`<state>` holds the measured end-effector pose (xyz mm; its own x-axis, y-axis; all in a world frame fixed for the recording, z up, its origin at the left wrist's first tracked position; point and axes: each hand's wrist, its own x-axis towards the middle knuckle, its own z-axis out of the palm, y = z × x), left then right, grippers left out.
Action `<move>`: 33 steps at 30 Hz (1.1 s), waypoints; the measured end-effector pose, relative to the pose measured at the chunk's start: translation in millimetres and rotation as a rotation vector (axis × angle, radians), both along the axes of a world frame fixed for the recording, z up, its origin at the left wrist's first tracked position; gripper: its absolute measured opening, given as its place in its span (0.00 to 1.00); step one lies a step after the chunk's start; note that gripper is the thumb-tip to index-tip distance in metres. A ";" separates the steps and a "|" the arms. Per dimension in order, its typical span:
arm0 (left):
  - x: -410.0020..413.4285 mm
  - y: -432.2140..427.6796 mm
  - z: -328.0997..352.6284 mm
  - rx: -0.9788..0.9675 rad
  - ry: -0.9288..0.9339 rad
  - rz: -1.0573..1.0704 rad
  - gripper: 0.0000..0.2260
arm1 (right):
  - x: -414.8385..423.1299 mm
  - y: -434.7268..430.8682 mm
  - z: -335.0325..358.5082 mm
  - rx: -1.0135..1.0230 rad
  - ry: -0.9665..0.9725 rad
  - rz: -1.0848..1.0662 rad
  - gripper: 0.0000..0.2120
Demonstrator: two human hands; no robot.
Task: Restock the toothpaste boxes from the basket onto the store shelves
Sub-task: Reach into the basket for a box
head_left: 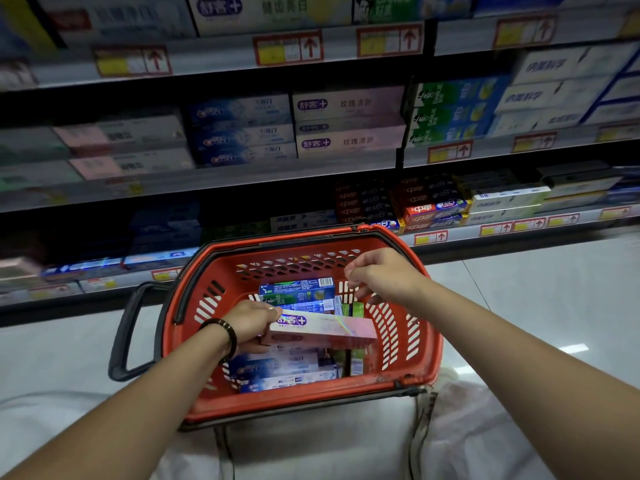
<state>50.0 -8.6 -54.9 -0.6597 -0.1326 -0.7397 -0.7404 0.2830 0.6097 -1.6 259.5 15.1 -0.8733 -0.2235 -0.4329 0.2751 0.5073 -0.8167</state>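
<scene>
Toothpaste boxes [284,372] piled in a red basket [311,407]: blue-and-white ones lying flat by the near wall, a green-and-blue one [298,289] toward the far wall, a few green ones standing on end at the right. Pink box [322,329] raised just above the pile, lying level with its length running left to right. Pinched at its left end by the left grip [251,327], thumb on top, fingers curled underneath. Dark beaded bracelet [225,332] on that wrist. Right grip [377,275] hovering over the far right part of the basket, fingers loosely curled, holding nothing, clear of the boxes. Basket resting on white fabric in front of the shelves [242,181], black handle [124,334] folded out to the left. Matching pink boxes [349,123] stacked on the middle shelf, between blue ones on the left and green ones on the right. Red-and-yellow price tags [287,48] along the shelf edges. Pale glossy floor [519,306] to the right.
</scene>
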 end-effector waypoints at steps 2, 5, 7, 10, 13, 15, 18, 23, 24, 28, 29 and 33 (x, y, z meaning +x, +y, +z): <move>-2.8 -6.6 8.8 0.011 -0.001 0.014 0.07 | -0.3 0.7 -0.9 0.031 0.013 0.006 0.05; -6.6 -17.0 21.7 -0.006 0.009 -0.009 0.10 | -0.6 0.9 -1.3 0.074 0.020 0.017 0.04; -6.7 -21.8 34.0 -0.021 0.023 -0.016 0.10 | -0.1 0.7 -0.4 0.089 0.025 0.027 0.05; -7.0 -24.6 54.0 -0.015 0.044 -0.008 0.09 | -1.5 1.5 -1.4 0.137 0.037 0.042 0.08; -8.0 -26.6 74.7 0.000 0.085 0.019 0.09 | -2.4 3.6 -0.9 0.146 0.010 0.044 0.13; -9.5 -28.0 87.2 0.015 0.114 0.035 0.11 | -2.7 5.6 1.5 0.144 -0.008 0.043 0.18; -14.3 -32.1 101.3 0.032 0.147 0.060 0.12 | -4.2 8.4 9.4 0.132 -0.022 0.058 0.26; -21.7 -39.2 113.4 0.074 0.180 0.088 0.15 | -5.0 11.4 21.0 0.073 -0.013 0.090 0.30; -21.8 -40.1 115.3 0.093 0.179 0.095 0.15 | -4.4 11.8 22.9 0.061 -0.013 0.098 0.30; -23.0 -45.4 116.5 0.130 0.180 0.133 0.16 | -5.1 12.9 26.2 0.030 -0.020 0.091 0.25; -23.9 -46.4 116.3 0.135 0.179 0.146 0.16 | -5.3 13.2 26.9 0.016 -0.021 0.085 0.24; -28.3 -48.0 116.3 0.187 0.178 0.193 0.17 | -2.2 14.3 32.2 -0.027 0.024 0.076 0.20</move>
<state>21.7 -56.6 61.4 -0.7567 -0.1404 -0.6385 -0.6467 0.0182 0.7625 -3.8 273.8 47.3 -0.8632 -0.3012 -0.4051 0.2167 0.5037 -0.8363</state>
